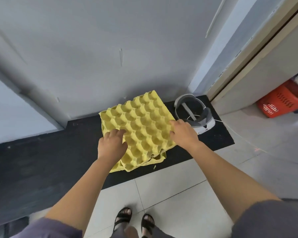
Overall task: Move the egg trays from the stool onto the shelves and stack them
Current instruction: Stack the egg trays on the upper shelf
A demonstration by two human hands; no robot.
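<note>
A yellow egg tray (141,121) lies on top of at least one more yellow tray (155,158) whose torn edge sticks out below it. The stack rests on a black shelf surface (41,160) against a grey wall. My left hand (111,145) lies on the top tray's near left part, fingers bent into the cups. My right hand (182,132) holds the tray's right edge, fingers curled over it. No stool is in view.
A white and grey headset (194,114) sits on the black surface right beside the trays. An orange plastic crate (280,102) stands on the tiled floor at the right, past a door frame. My sandalled feet (134,220) stand on the white tiles below.
</note>
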